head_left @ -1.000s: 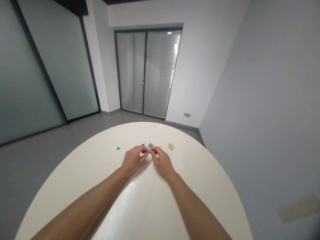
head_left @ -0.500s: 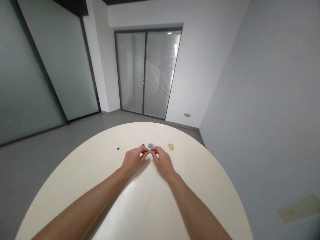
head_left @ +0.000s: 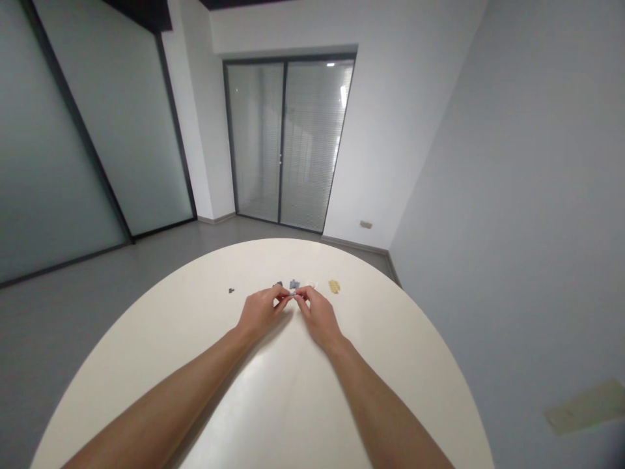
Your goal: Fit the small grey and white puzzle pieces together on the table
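Note:
My left hand [head_left: 261, 311] and my right hand [head_left: 317, 318] meet near the middle of a round cream table [head_left: 385, 371]. Between their fingertips is a tiny grey plastic building piece [head_left: 293, 294], partly hidden by my fingers. Just beyond my hands lie a dark grey piece [head_left: 278, 284] and a blue-grey brick [head_left: 293, 284]. To the right sit a small white piece [head_left: 311, 284] and a tan studded plate [head_left: 334, 286]. A small dark piece [head_left: 231, 290] rests farther left.
The table's curved far edge [head_left: 288, 239] lies just beyond the pieces, with a grey floor [head_left: 88, 326] past it. Farther off stand a frosted glass partition [head_left: 112, 124], a glazed double door [head_left: 286, 143] and a pale wall [head_left: 463, 195].
My hands stay together at the tiny piece with little visible movement. The whole view has shifted slightly as my head moved.

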{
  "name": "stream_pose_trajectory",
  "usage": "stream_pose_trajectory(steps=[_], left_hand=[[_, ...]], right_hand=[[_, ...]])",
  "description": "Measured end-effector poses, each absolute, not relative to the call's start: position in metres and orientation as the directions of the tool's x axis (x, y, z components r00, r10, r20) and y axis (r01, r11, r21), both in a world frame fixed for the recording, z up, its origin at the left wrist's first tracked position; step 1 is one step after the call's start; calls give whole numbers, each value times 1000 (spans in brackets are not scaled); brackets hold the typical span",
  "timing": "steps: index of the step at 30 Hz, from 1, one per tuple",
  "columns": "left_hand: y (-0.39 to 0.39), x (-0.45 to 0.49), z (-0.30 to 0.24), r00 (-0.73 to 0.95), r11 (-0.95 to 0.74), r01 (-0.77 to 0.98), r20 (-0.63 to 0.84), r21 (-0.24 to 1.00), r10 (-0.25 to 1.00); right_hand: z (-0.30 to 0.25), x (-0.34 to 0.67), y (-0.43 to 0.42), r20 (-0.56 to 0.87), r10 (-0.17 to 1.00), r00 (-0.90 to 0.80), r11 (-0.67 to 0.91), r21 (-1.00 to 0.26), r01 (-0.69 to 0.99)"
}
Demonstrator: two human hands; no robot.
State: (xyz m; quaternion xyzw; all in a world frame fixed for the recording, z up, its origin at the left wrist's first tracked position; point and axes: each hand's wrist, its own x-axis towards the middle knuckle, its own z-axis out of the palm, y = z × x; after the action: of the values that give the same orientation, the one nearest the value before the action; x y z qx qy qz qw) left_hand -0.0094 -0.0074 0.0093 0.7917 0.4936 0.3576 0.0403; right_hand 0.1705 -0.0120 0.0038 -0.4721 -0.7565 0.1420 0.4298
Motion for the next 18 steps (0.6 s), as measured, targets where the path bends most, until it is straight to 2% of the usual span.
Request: stream_pose_trajectory(steps=[18], left_hand=[[-8,-7,11,280,-526,737,518,424,808]], right_hand=[[1,172,-9,554,816,-164,538,-624,567]])
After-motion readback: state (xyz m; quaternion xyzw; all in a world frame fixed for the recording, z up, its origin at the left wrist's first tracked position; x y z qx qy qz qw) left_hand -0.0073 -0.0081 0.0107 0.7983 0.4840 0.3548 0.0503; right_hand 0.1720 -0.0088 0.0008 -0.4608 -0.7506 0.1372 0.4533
